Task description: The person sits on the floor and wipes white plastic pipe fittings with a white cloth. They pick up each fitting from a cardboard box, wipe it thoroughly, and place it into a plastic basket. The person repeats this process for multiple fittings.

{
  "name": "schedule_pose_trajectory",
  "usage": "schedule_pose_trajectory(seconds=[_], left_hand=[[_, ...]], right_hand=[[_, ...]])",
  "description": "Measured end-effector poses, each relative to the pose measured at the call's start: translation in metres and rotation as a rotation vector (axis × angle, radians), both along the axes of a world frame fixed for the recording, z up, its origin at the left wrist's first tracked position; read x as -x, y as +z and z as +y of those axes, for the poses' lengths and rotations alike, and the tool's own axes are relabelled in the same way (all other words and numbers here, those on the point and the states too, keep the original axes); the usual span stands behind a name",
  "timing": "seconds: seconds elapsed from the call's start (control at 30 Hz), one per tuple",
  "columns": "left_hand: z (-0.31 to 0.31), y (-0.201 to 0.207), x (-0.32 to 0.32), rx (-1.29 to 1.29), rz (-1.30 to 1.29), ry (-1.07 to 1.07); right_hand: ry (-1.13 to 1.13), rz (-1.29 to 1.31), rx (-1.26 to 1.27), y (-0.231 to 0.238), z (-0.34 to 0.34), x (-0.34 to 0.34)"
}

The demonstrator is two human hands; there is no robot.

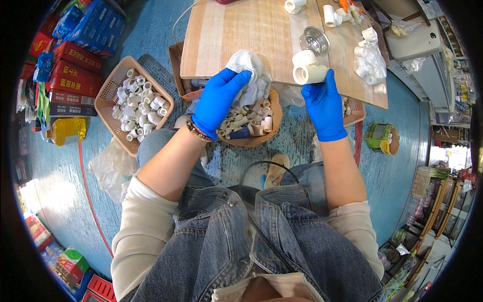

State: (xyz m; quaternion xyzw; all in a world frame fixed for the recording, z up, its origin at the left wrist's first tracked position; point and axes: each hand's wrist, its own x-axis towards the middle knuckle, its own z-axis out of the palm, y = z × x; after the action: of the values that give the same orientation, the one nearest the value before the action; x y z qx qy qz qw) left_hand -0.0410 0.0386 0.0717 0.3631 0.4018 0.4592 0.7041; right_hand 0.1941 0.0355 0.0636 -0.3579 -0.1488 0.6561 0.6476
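Note:
Both of my hands wear blue gloves. My left hand (220, 103) pinches a crumpled white cloth (250, 80) at the front edge of a wooden board. At the board's right part, my right hand (324, 110) grips a white plastic pipe fitting (311, 75) between thumb and fingers. It looks like a tee, with a branch pointing away from me; its open end faces left. Cloth and fitting are apart. Just behind the fitting sits a small metal bowl (315, 41). Below the cloth, a round tan container (274, 132) holds many used-looking fittings, partly hidden by my left hand.
The wooden board (216, 40) carries more white fittings (332, 16) and a plastic bag of fittings (371, 63). A pink basket (103, 95) of fittings stands on the floor at left, near stacked red boxes (75, 78). A green-wrapped tub (381, 138) stands at right.

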Motion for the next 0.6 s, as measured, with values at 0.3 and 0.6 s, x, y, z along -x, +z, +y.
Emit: schedule_pose_trajectory(seconds=[0.3, 0.6], left_hand=[[-0.004, -0.009, -0.001, -0.104, -0.061, -0.091], [-0.001, -0.013, -0.002, -0.309, 0.197, -0.163]], right_hand=[[0.059, -0.181, 0.006, 0.001, -0.004, 0.022], [0.369, -0.770, -0.113, 0.023, -0.022, 0.037]])
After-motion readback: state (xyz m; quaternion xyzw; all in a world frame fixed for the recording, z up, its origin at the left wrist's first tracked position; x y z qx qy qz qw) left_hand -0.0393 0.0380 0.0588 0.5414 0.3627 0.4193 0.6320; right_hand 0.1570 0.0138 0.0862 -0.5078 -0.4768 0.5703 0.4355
